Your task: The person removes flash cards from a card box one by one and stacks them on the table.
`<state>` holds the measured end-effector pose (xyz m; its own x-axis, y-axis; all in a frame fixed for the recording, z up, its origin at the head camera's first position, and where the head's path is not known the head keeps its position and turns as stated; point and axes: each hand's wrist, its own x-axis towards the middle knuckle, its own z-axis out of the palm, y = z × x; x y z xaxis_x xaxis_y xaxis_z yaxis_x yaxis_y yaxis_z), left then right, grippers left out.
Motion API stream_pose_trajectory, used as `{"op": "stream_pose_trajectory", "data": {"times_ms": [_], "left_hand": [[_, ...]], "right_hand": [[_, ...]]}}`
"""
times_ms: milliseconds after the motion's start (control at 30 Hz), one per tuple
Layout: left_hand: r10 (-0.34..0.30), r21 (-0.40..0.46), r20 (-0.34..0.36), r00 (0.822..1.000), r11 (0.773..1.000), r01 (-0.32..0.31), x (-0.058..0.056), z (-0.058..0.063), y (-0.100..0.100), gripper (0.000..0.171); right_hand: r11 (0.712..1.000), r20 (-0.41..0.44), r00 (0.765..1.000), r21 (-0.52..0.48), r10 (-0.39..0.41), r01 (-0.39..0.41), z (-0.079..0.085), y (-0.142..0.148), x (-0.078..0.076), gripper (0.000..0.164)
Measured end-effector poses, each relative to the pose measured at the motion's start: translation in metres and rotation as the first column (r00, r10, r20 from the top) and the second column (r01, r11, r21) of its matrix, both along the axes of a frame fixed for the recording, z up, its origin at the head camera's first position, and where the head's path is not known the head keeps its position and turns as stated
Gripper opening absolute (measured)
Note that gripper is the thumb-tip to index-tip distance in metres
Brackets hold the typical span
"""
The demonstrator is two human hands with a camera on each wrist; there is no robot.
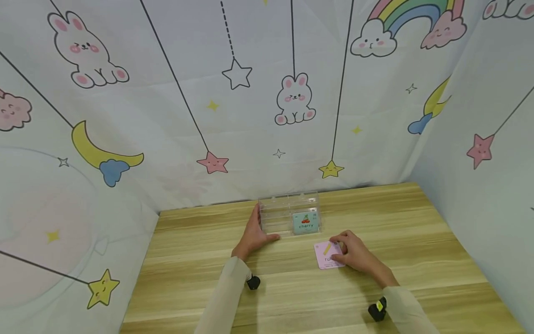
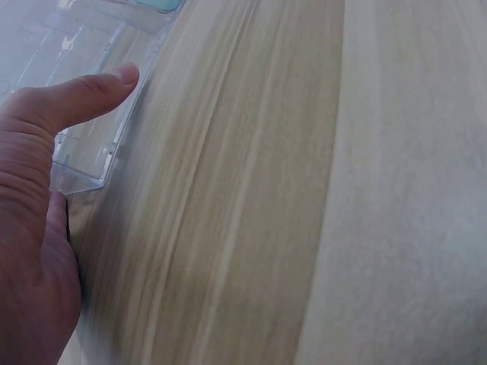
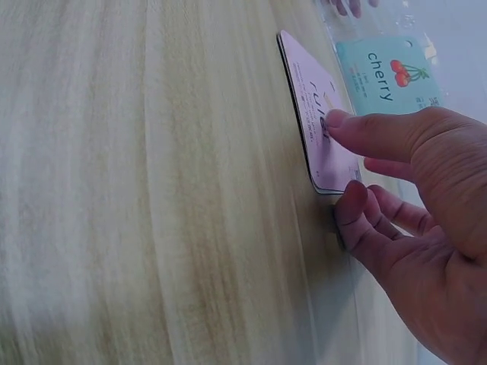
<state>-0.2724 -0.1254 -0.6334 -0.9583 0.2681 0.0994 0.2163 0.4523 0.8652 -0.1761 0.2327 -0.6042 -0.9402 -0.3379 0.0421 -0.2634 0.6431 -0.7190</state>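
A clear plastic box [image 1: 275, 212] with compartments stands near the back edge of the table. Its front right compartment holds a teal "cherry" card [image 1: 306, 223]. My left hand [image 1: 253, 235] rests against the box's left front corner, with the fingers along the left side and the thumb [image 2: 99, 93] stretched out along the front; some fingertips are hidden. In front of the box is a pink "ruler" card [image 1: 323, 260], apparently the top of a thin stack. My right hand [image 1: 354, 252] pinches its right side, thumb on the printed face and fingers at the edge.
The wood-grain table [image 1: 200, 260] reaches back to a fabric wall [image 1: 250, 125] printed with rabbits, stars and moons. More fabric closes off the left and right sides. Each wrist wears a small black camera [image 1: 252, 282].
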Motion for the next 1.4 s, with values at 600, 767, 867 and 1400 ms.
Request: {"op": "stream_pose_trajectory", "data": {"times_ms": [600, 767, 867, 1400], "left_hand": [[0.003, 0.012, 0.009, 1.000, 1.000, -0.003, -0.002, 0.005, 0.000, 0.133], [0.004, 0.008, 0.024, 1.000, 1.000, -0.004, -0.001, 0.006, 0.001, 0.134], [0.000, 0.004, 0.022, 1.000, 1.000, 0.000, -0.001, 0.005, 0.001, 0.134], [-0.003, 0.015, 0.013, 1.000, 1.000, 0.003, 0.001, 0.005, 0.000, 0.132]], "right_hand": [[0.999, -0.125, 0.992, -0.048, 0.012, -0.018, 0.017, -0.015, -0.031, 0.051], [0.996, -0.161, 0.986, -0.075, 0.032, -0.044, 0.023, -0.024, -0.039, 0.055], [0.996, -0.164, 0.986, -0.076, 0.038, -0.051, 0.025, -0.028, -0.042, 0.056], [0.994, -0.127, 0.992, -0.108, 0.018, -0.032, 0.024, -0.031, -0.046, 0.060]]}}
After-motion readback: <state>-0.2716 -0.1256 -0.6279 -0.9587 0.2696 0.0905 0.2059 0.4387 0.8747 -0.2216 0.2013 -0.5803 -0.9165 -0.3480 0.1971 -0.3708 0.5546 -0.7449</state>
